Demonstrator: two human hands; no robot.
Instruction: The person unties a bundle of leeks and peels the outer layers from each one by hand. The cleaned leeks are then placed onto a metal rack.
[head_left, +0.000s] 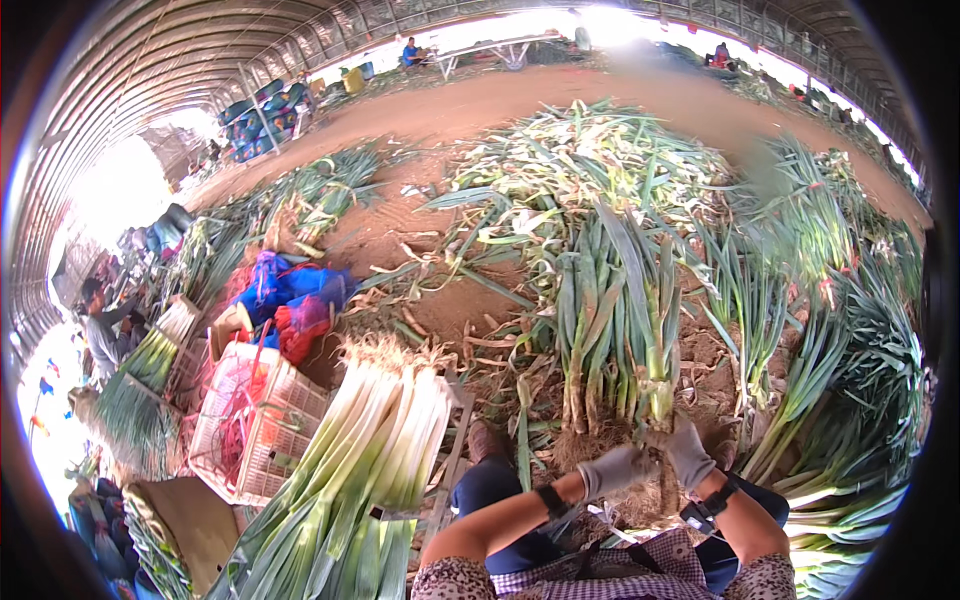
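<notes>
My gloved left hand (621, 470) and gloved right hand (685, 452) meet in front of my lap, both closed around the lower stalk of a leek (660, 390). Its leaves point away from me; brownish outer layers and the root end hang by my fingers, partly hidden. Just beyond my left hand lie several unpeeled leeks (592, 345) with dirty stems and matted roots (576, 448). To my left, a pile of cleaned leeks (390, 420) with white stems and trimmed-looking ends rests on a low metal frame (454, 450).
A heap of stripped leaves (577, 165) covers the ground ahead. More leeks (855, 375) lie along my right. Left of the cleaned pile stand a plastic crate (259, 420) with red ties and blue netting (289, 289). A person (109, 330) sits at far left, beside another leek stack (142, 382).
</notes>
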